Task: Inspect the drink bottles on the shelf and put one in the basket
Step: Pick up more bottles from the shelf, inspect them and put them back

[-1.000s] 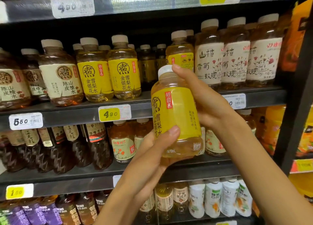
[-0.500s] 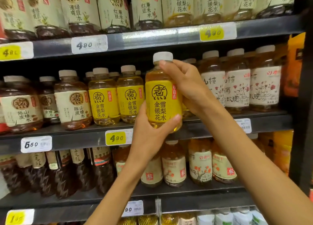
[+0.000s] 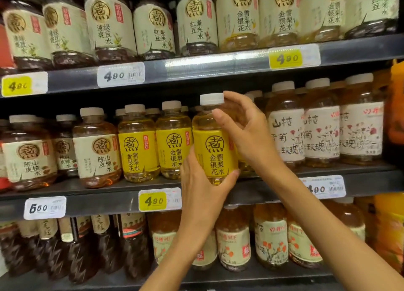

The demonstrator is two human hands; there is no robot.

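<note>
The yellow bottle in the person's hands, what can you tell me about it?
The yellow bottle is clear plastic with a white cap and a yellow label with dark Chinese characters and a round emblem; pale golden drink shows above and below it. It stands upright at the middle shelf, beside two matching bottles. The left hand cups its base; the right hand holds its neck.

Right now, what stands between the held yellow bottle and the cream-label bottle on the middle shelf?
Head view: two yellow-label bottles stand between the held bottle and the cream-label bottle.
</note>
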